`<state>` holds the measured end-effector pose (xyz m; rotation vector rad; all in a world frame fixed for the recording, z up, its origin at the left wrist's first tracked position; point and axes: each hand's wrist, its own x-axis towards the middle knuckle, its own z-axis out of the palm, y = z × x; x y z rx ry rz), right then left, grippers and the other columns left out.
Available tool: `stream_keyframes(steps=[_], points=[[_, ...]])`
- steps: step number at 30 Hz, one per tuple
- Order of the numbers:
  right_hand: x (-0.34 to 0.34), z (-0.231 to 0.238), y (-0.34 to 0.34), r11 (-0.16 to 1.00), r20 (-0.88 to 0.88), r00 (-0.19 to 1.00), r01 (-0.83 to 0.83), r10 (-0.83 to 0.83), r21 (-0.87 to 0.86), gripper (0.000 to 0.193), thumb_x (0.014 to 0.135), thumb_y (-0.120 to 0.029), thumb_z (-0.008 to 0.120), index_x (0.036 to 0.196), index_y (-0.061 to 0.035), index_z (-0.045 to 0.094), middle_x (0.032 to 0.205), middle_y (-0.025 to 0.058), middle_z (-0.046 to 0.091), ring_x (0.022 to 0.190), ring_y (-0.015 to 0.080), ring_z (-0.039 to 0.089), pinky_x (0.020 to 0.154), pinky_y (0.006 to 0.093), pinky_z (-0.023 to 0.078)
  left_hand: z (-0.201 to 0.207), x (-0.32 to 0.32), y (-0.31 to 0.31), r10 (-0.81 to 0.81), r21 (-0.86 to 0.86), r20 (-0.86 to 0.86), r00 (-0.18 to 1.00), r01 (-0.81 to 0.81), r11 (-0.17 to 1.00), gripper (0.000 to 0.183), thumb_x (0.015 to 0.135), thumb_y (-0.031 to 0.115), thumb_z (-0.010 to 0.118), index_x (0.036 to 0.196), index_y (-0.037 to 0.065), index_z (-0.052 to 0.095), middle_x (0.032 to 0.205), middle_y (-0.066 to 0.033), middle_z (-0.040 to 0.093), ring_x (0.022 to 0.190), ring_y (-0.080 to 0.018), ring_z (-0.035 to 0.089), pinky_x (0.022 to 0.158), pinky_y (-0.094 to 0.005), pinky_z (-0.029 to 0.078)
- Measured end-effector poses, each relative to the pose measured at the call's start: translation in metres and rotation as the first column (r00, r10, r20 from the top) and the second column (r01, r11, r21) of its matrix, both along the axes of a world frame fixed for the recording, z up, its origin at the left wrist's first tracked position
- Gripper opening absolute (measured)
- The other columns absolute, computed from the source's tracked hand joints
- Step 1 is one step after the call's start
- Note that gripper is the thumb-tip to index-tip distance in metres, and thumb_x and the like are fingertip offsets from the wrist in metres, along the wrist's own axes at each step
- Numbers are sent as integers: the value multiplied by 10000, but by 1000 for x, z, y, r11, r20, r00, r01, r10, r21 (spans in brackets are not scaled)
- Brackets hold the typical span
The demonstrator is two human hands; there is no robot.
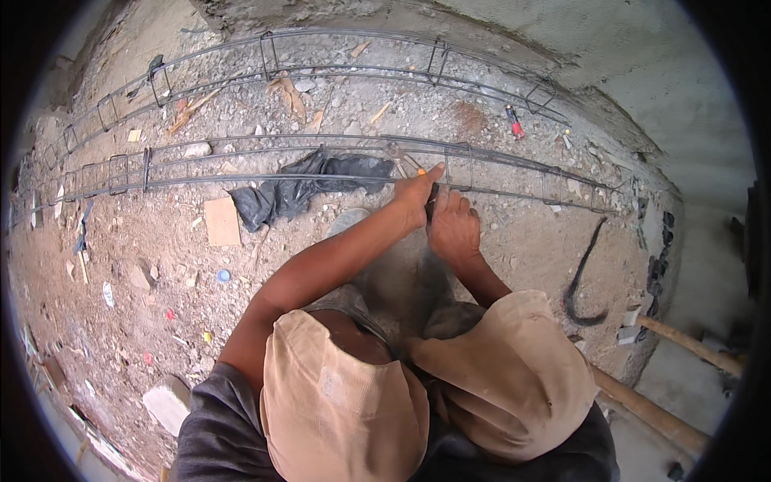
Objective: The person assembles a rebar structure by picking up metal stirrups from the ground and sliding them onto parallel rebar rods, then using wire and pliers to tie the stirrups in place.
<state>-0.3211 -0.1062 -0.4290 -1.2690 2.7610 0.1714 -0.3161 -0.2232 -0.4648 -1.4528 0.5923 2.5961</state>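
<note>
My left hand (pixel 415 195) is closed on what look like pincers (pixel 407 161), their metal arms showing beyond my fingers with a bit of orange on one. The jaws are at the thin bars of the nearer rebar cage (pixel 498 160); whether they grip a bar I cannot tell. Close on its right, my right hand (pixel 455 229) has its fingers curled round a dark handle (pixel 434 201), which shows between the two hands and is mostly covered. A black plastic sheet (pixel 321 178) lies under the cage, left of my hands.
A second rebar cage (pixel 353 71) lies farther off, by the wall. Red-handled pliers (pixel 514 122) rest on the rubble between the cages. There are also a cardboard piece (pixel 222 222), a curved dark strip (pixel 580 277), wooden poles (pixel 654 414) and a pale stone block (pixel 167 406).
</note>
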Motion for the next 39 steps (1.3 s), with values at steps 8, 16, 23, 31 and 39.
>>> stream_keyframes(steps=[8,16,23,31,39], points=[[8,4,-3,716,935,263,698,-238,-14,682,734,-280,729,1217,73,402,1012,233,614,895,391,648,778,470,514,-57,26,-14,-20,273,-349,937,122,954,127,780,103,569,888,37,570,868,-87,577,840,-242,588,756,-449,492],[-15,9,10,964,326,908,258,-264,62,534,701,-190,695,1124,22,448,992,269,626,880,430,658,791,501,515,-19,23,2,-132,110,-271,953,167,980,156,877,252,617,979,135,594,1051,-55,614,1009,-214,556,924,-430,418],[-53,-8,20,990,252,960,98,-122,103,464,683,-141,673,1061,-20,433,959,246,625,834,423,662,739,490,527,-28,33,-3,-274,31,-158,949,282,959,248,893,260,625,1092,113,619,1155,-41,601,1091,-194,536,982,-385,372],[-34,-4,16,991,228,965,126,-133,44,467,712,-185,680,1074,-26,431,935,227,629,787,414,664,673,508,533,-10,27,-3,-276,-72,-75,958,271,960,340,910,287,625,1133,34,583,1111,-114,591,1089,-234,535,924,-406,405],[40,-19,10,873,409,913,199,0,-446,505,782,-249,706,1127,15,449,1005,229,596,818,357,637,700,439,536,-28,21,-9,-208,-74,70,976,213,974,211,918,193,620,999,2,580,871,-96,574,881,-253,640,610,-396,499]])
